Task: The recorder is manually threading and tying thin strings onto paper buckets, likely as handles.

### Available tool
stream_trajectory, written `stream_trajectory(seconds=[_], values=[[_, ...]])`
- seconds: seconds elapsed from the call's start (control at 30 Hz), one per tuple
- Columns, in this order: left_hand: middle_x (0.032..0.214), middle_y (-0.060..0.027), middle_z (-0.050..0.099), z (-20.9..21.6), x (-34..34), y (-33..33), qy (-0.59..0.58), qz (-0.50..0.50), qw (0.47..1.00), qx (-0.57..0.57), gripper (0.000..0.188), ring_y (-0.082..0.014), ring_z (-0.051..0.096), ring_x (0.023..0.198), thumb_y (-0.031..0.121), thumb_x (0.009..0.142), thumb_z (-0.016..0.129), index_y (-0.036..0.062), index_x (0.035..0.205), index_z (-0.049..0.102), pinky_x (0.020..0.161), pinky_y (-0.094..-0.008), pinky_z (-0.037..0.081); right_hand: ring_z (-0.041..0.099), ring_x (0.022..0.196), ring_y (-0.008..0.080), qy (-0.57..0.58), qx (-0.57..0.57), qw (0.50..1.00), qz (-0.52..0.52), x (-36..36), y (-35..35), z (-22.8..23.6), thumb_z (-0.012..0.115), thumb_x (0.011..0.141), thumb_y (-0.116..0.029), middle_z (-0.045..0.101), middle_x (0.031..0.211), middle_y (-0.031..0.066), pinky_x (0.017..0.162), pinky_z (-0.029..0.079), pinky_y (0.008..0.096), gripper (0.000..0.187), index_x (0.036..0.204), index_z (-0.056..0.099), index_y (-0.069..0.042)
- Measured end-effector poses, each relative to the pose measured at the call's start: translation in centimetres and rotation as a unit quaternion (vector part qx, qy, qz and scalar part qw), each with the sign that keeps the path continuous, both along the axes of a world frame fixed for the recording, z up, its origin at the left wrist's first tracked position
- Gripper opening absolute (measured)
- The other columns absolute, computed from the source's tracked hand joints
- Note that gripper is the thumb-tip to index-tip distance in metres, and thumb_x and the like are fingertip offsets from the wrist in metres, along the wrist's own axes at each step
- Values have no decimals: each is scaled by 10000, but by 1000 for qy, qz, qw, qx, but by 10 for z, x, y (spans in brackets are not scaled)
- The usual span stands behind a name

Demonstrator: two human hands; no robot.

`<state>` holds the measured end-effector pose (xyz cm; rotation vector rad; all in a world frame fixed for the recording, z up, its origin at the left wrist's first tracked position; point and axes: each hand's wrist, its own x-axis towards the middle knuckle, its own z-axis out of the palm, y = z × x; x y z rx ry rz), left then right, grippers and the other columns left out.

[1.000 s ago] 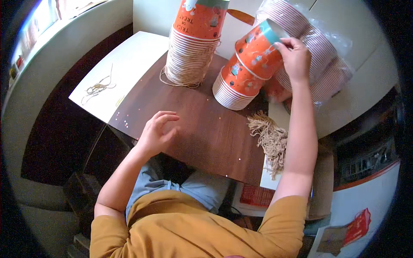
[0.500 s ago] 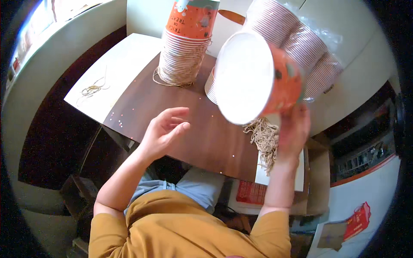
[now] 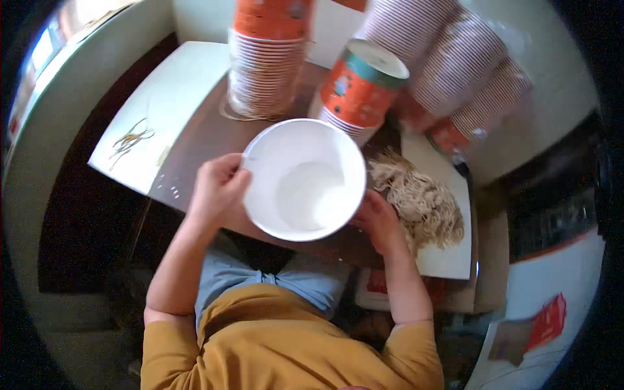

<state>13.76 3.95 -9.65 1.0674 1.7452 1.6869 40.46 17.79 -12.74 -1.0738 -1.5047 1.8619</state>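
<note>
Pinching the white-lined bucket (image 3: 308,185) by its left rim, the left hand (image 3: 220,185) is holding it over the table (image 3: 207,133). The right hand (image 3: 379,218) is touching its lower right side — fingertips partly hidden, grip undeterminable.

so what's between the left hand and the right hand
In the head view, a white-lined bucket, open toward the camera, fills the stretch between the left hand and the right hand.

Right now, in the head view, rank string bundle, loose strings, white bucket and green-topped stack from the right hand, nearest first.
1. White bucket, against the right hand.
2. String bundle, just right.
3. Green-topped stack, farther back.
4. Loose strings, far left.
</note>
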Motion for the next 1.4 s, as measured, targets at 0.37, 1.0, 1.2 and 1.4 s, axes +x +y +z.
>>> stream_trajectory(seconds=[0.37, 1.0, 1.2, 1.4], values=[[717, -48, 604, 33, -21, 30, 72, -48, 989, -119, 333, -83, 525, 605, 101, 803, 516, -92, 1060, 602, 506, -255, 418, 596, 739, 232, -351, 453, 819, -41, 91, 64, 68, 632, 820, -120, 610, 830, 111, 686, 474, 327, 131, 875, 662, -6], [799, -19, 554, 91, 9, 45, 222, -100, 966, 90, 195, -75, 497, 691, 7, 820, 603, -2, 1010, 648, 612, -211, 402, 623, 714, 161, 91, 130, 987, -17, 75, 130, 175, 568, 874, -120, 657, 837, 82, 689, 522, 303, 102, 907, 613, -35], [959, -121, 625, 118, 46, 88, 217, -272, 930, 121, 315, -137, 596, 758, 132, 819, 686, -18, 1088, 617, 666, -282, 495, 606, 663, 164, 216, 142, 962, 91, 24, 95, 223, 506, 907, -129, 655, 861, 164, 598, 510, 289, 136, 935, 574, -16], [984, -125, 645, 97, 61, 112, 54, -372, 924, 77, 564, -107, 601, 766, 234, 803, 740, -30, 1245, 511, 676, -274, 510, 486, 479, 78, 191, 119, 959, 172, -20, 60, 220, 493, 891, -114, 665, 816, 174, 455, 394, 200, 98, 913, 516, -22]])
